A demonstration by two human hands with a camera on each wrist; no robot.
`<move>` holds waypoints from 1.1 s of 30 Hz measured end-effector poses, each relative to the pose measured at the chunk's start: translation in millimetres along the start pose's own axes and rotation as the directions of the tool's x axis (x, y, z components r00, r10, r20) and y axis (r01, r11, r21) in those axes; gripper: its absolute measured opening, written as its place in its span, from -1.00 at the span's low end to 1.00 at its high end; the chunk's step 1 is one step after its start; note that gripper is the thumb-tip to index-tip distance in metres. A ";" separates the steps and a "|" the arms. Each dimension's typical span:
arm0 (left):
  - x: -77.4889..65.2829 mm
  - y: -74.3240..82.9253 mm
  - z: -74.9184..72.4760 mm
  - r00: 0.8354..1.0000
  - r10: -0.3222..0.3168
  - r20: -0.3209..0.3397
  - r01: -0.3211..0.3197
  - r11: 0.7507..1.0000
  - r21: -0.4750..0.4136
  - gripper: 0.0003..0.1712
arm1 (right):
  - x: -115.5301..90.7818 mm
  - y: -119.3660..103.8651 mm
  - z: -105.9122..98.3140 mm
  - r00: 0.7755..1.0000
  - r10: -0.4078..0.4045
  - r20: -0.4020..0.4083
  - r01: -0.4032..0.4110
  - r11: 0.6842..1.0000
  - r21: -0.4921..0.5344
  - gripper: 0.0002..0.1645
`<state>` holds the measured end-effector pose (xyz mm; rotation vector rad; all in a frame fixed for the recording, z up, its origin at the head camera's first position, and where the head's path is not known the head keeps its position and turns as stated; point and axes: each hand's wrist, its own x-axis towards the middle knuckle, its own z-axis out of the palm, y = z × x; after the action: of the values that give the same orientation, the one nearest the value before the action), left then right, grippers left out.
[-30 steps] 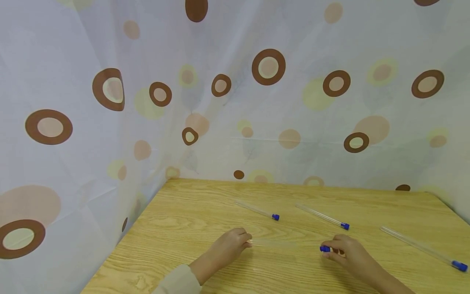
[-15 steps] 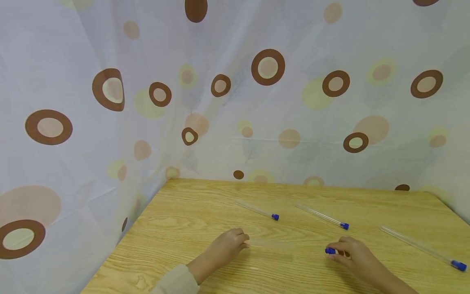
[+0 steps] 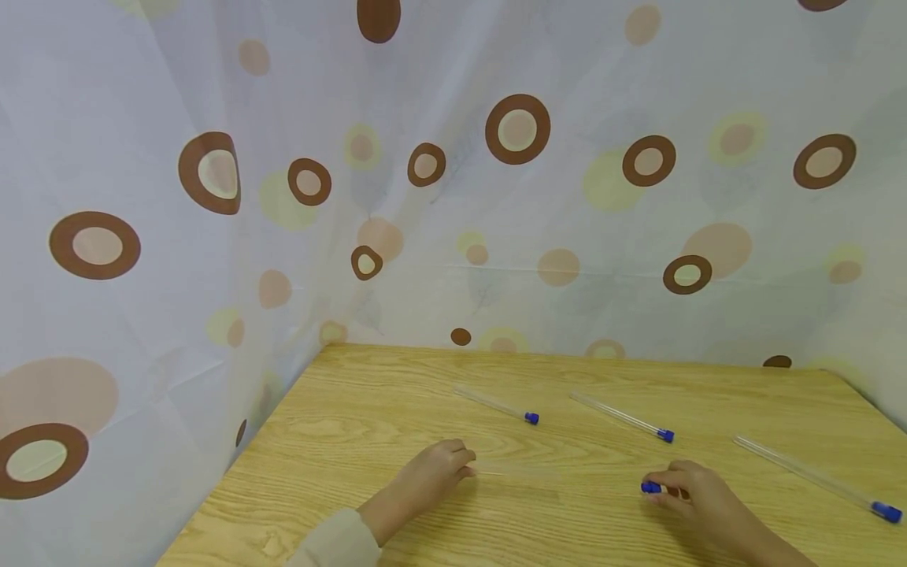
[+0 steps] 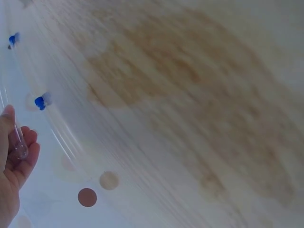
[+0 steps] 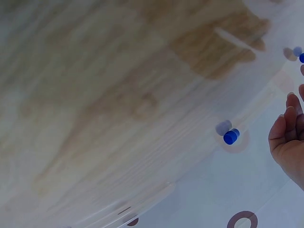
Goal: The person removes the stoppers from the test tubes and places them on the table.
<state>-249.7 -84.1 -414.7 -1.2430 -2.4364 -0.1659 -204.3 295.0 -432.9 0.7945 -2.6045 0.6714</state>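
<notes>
My left hand (image 3: 430,478) pinches a clear test tube (image 3: 513,472) near its rounded end, and the tube points right, close over the table. In the left wrist view, that end of the tube (image 4: 22,150) lies between thumb and fingers. To the right, my right hand (image 3: 697,500) pinches a small blue cap (image 3: 651,487) between thumb and fingertips, apart from the tube's far end. The right wrist view shows only part of the right hand (image 5: 289,142) at its edge.
Three clear tubes with blue caps lie on the wood-grain table (image 3: 340,441): a left one (image 3: 492,403), a middle one (image 3: 616,413) and a right one (image 3: 808,475). A spotted curtain (image 3: 567,213) hangs behind the table and along its left side.
My right hand has moved right and a little nearer with the blue cap. My left hand has shifted slightly left with the test tube, so the gap between cap and tube is wider.
</notes>
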 end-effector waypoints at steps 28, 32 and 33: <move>-4.1 -10.2 2.1 0.998 -0.043 0.049 0.046 0.997 -0.059 -0.84 | -8.6 18.1 -10.5 0.987 0.077 0.142 -0.071 0.996 -0.047 -0.62; -4.0 -10.2 2.1 0.996 -0.053 0.070 0.056 0.997 -0.044 -0.82 | -9.2 19.5 -12.3 0.980 0.087 0.178 -0.084 0.996 -0.026 -0.65; -4.0 -10.1 2.0 0.996 -0.054 0.074 0.057 0.998 -0.040 -0.82 | -9.4 19.6 -12.9 0.977 0.099 0.191 -0.097 0.995 -0.018 -0.64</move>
<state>-256.2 -92.5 -417.4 -1.2197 -2.5439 -0.1918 -206.2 320.2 -432.9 0.7666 -2.8346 0.6387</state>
